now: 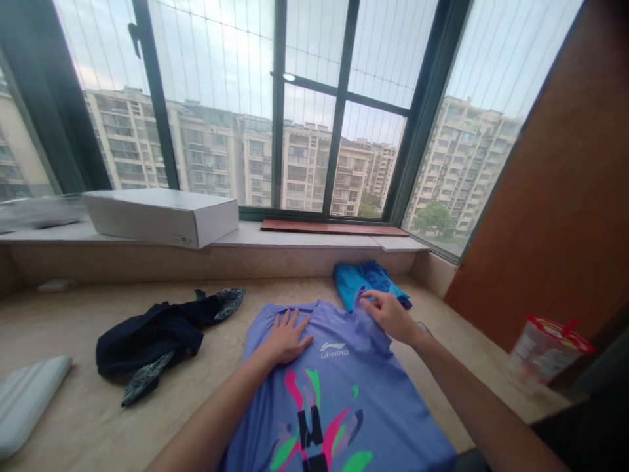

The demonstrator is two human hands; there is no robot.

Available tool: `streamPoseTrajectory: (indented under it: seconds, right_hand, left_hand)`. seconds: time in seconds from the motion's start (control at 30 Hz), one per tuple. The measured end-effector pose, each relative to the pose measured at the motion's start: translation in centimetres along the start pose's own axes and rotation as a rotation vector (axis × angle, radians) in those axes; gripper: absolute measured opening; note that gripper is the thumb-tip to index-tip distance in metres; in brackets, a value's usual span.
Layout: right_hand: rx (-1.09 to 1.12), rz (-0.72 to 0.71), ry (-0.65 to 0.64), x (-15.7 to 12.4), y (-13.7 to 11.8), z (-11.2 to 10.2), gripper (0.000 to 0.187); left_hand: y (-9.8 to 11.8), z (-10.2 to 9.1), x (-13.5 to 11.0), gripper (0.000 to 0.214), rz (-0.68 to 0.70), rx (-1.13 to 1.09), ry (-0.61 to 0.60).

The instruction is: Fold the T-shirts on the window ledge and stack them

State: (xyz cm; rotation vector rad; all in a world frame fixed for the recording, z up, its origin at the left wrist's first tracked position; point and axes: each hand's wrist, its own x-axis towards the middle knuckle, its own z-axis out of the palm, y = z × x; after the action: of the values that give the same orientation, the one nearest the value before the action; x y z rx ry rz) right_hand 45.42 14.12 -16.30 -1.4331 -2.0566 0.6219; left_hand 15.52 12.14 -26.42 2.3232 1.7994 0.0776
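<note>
A lilac T-shirt point(344, 400) with a pink, green and black print lies spread flat on the beige stone ledge point(98, 419) in front of me. My left hand point(285, 339) rests on the shirt's upper left chest, fingers stretched out flat. My right hand point(388, 313) is at the shirt's right shoulder, fingers pinched on a raised fold of the lilac fabric. Just beyond that hand lies a folded blue garment point(366, 278).
A crumpled dark navy garment point(157, 334) lies to the left. A white cushion point(27, 400) is at the left edge. A long white box point(160, 216) sits on the windowsill. A red-lidded plastic tub point(545, 354) stands at the right, by a brown wall point(565, 196).
</note>
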Motion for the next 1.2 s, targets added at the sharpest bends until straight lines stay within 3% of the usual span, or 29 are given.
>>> streamPoseTrajectory:
  seconds: [0.07,0.1,0.33,0.5,0.6,0.7,0.9,1.0,1.2]
  right_hand:
    - [0.188,-0.142,-0.286,-0.6,-1.0,2.4,0.059]
    - [0.196,-0.178,-0.353,-0.8,-1.2,3.6,0.063]
    - [-0.275,-0.327,-0.516,-1.6,-1.4,13.4,0.067]
    - [-0.434,-0.261,-0.395,-1.0,-3.5,17.5,0.063]
    - [-0.457,-0.244,-0.329,-0.3,-3.3,17.7,0.063]
    - [-0.401,-0.3,-0.314,-0.1,-2.3,16.6,0.061]
    - [-0.256,-0.465,-0.311,-0.8,-1.1,15.1,0.053]
    - [-0.262,-0.492,-0.262,-0.4,-0.9,15.2,0.052]
    - [-0.324,-0.531,-0.226,0.2,-0.6,14.9,0.05]
  left_hand:
    - [-1.1,-0.2,0.6,0.066,0.032,-0.022,0.004]
    - [-1.5,-0.3,0.7,0.064,0.041,-0.033,0.011]
    - [-5.2,0.1,-1.4,0.058,0.08,-0.034,0.07]
    - [-8.3,-0.5,-1.8,0.052,-0.133,-0.051,0.179]
    - [-7.4,-1.4,0.3,0.044,-0.135,-0.054,0.233]
    - [-5.0,-2.4,3.8,0.046,-0.025,-0.069,0.254]
    - [-1.0,-2.8,10.0,0.053,0.306,-0.041,0.075]
    - [-1.0,-2.7,12.3,0.055,0.481,0.031,0.003]
    - [-2.4,-3.4,14.1,0.046,0.751,0.217,0.019]
